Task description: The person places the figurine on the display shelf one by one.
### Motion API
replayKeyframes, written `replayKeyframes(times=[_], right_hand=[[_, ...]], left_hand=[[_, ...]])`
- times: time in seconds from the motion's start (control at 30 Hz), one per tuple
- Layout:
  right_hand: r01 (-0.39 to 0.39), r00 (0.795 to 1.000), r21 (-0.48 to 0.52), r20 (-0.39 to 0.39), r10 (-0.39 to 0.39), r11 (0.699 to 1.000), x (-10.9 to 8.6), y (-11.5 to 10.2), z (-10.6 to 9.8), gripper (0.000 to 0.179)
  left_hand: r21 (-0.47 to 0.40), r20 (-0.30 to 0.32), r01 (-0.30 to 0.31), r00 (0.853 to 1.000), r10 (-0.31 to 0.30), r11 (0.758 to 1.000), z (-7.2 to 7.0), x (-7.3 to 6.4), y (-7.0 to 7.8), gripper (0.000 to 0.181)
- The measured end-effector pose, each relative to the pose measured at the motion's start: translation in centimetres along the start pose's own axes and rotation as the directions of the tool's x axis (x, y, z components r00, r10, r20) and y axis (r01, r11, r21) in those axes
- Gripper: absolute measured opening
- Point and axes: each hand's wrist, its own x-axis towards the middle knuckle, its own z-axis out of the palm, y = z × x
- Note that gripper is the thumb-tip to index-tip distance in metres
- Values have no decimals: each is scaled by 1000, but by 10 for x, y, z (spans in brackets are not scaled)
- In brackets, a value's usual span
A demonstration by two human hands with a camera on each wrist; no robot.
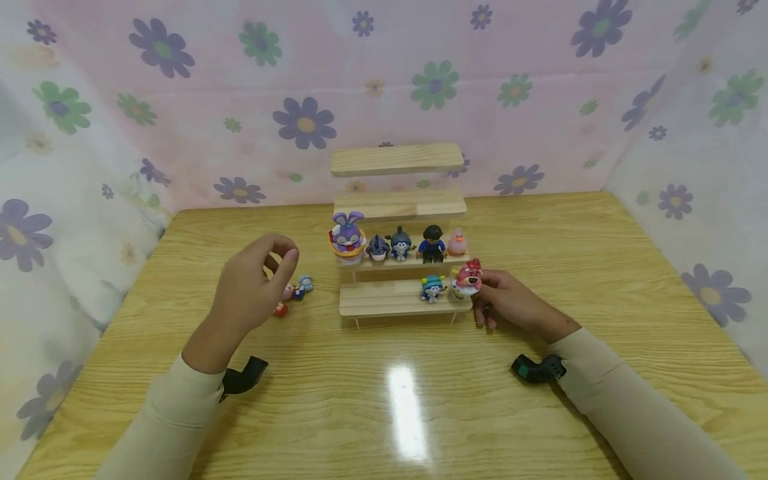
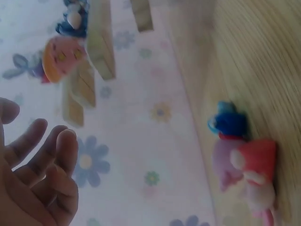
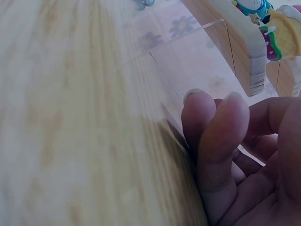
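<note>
My right hand (image 1: 510,303) is at the right end of the lowest shelf (image 1: 378,300), its upper fingers pinching a pink bear figurine (image 1: 467,280) with a red top. In the right wrist view the figurine's waffle-patterned side (image 3: 286,33) shows at the shelf end, while the lower fingers (image 3: 223,132) curl below; the grip itself is outside that view. Beside the bear stands a small figurine in a teal hat (image 1: 432,289). My left hand (image 1: 252,287) hovers with loosely bent fingers and holds nothing, near several small figurines (image 1: 298,291) on the table at left.
The stepped wooden rack has bare upper boards (image 1: 396,160). Its second shelf from the bottom carries a purple rabbit figurine (image 1: 348,237), a black-haired figure (image 1: 432,245), a pink bird figurine (image 1: 458,243) and two bluish figurines. Flowered cloth (image 1: 372,67) hangs behind the wooden table (image 1: 336,393).
</note>
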Motion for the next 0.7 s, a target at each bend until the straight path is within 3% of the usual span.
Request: replayKeyframes(times=[0.23, 0.4, 0.53, 0.7], right_hand=[[10, 1000, -56, -7, -10, 998, 1, -1, 3, 37], [11, 1000, -47, -5, -11, 999, 1, -1, 3, 36], [5, 1000, -36, -5, -5, 999, 2, 0, 3, 36], [2, 1000, -40, -8, -2, 999, 1, 0, 2, 36]], left_hand=[[-62, -24, 16, 1000, -17, 998, 4, 2, -28, 14], [-45, 66, 91, 994, -88, 995, 7, 2, -42, 20], [-8, 172, 178, 970, -173, 984, 6, 2, -47, 26], [51, 275, 259, 925, -263, 965, 8, 3, -54, 31]])
